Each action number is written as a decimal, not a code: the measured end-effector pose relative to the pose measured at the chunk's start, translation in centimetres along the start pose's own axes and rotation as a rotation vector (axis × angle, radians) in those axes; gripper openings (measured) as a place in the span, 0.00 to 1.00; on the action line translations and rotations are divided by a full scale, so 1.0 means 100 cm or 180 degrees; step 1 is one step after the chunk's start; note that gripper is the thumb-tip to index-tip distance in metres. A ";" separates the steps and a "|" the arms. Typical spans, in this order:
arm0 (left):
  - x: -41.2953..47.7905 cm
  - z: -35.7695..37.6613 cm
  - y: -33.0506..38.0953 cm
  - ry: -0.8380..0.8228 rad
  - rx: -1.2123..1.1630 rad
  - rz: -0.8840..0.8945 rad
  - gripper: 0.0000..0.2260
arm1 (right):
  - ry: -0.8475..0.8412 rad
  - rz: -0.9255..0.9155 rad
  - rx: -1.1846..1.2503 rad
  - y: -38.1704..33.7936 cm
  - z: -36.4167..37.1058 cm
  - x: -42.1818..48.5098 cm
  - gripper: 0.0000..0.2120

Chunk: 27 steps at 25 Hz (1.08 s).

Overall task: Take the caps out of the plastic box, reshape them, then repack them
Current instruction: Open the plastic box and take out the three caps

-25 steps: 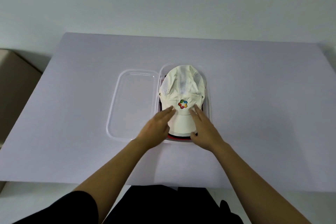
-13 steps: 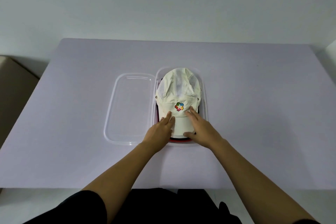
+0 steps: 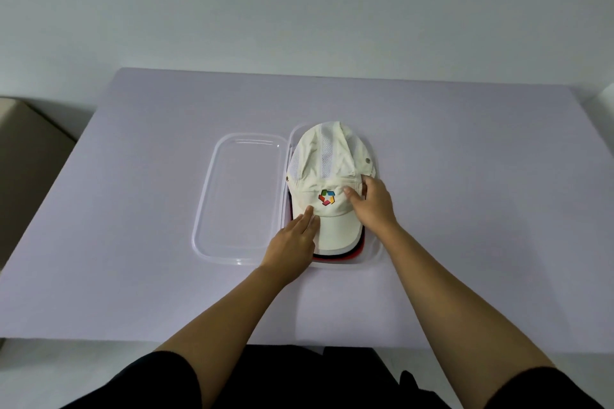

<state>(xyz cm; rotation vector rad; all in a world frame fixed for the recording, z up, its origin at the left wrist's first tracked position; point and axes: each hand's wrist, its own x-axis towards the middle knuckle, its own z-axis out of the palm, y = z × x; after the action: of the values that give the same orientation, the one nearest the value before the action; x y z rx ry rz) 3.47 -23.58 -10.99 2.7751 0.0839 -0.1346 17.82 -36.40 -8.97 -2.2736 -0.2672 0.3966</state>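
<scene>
Right hand (image 3: 372,206) has slid up, pinching the cream cap (image 3: 327,156)

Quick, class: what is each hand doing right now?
Left hand: open, straight fingers resting on the brim of the white cap.
Right hand: closed, pinching the cap's right side.

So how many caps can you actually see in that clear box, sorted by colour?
cream cap, on top: 1
black cap, brim edge only: 1
red cap, brim edge only: 1
Total: 3 caps showing; any others underneath are hidden.
</scene>
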 end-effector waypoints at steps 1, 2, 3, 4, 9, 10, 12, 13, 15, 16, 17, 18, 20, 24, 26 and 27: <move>-0.002 0.002 -0.002 0.0034 -0.0077 0.0023 0.21 | -0.0007 -0.0030 0.0047 0.001 -0.001 0.001 0.17; -0.003 0.003 -0.003 0.0110 -0.0131 0.0000 0.20 | 0.0047 -0.0099 0.0111 0.003 -0.001 0.001 0.13; -0.005 0.003 -0.002 0.0149 -0.0175 -0.0080 0.20 | 0.0165 -0.0172 0.0200 0.003 -0.001 0.000 0.09; -0.007 0.002 -0.002 0.0225 -0.0235 -0.0252 0.21 | 0.0295 -0.0236 0.0337 0.001 -0.001 -0.002 0.07; -0.013 0.009 0.001 0.0390 -0.1009 -0.1140 0.31 | 0.1003 -0.0297 0.1122 -0.028 -0.023 -0.014 0.09; -0.013 0.009 0.002 0.0394 -0.1072 -0.1153 0.31 | 0.1153 -0.0361 0.1193 -0.032 -0.034 -0.011 0.08; -0.012 0.008 0.002 0.0396 -0.1090 -0.1166 0.30 | 0.1510 -0.0437 0.1248 -0.033 -0.058 0.002 0.09; -0.012 0.007 0.003 0.0402 -0.1085 -0.1188 0.29 | 0.1697 -0.0416 0.1244 -0.029 -0.071 0.011 0.09; -0.011 0.006 0.004 0.0406 -0.1063 -0.1217 0.28 | 0.2072 -0.0251 0.1177 -0.012 -0.095 0.031 0.11; -0.010 0.006 0.005 0.0405 -0.1051 -0.1221 0.28 | 0.2214 -0.0141 0.1131 0.000 -0.106 0.042 0.11; -0.009 0.007 0.005 0.0402 -0.1036 -0.1214 0.28 | 0.2304 -0.0030 0.1068 0.013 -0.116 0.053 0.12; -0.008 0.006 0.005 0.0400 -0.1028 -0.1216 0.28 | 0.2341 0.0094 0.0972 0.027 -0.123 0.064 0.12; -0.008 0.007 0.005 0.0370 -0.1024 -0.1252 0.29 | 0.2296 0.0339 0.0769 0.050 -0.133 0.080 0.12; -0.009 0.010 0.001 0.0349 -0.0989 -0.1301 0.30 | 0.1905 0.0515 0.0394 0.080 -0.121 0.098 0.13; -0.008 0.011 0.001 0.0342 -0.0961 -0.1336 0.30 | 0.1754 0.0523 0.0379 0.084 -0.117 0.108 0.14; -0.008 0.011 0.001 0.0344 -0.0936 -0.1347 0.30 | 0.1695 0.0487 0.0370 0.083 -0.117 0.113 0.15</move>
<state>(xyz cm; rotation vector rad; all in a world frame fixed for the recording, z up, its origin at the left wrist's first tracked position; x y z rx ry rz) 2.57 -24.14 -11.89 2.4318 0.6637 -0.0713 33.12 -46.31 -10.03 -2.1973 0.1977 -0.1222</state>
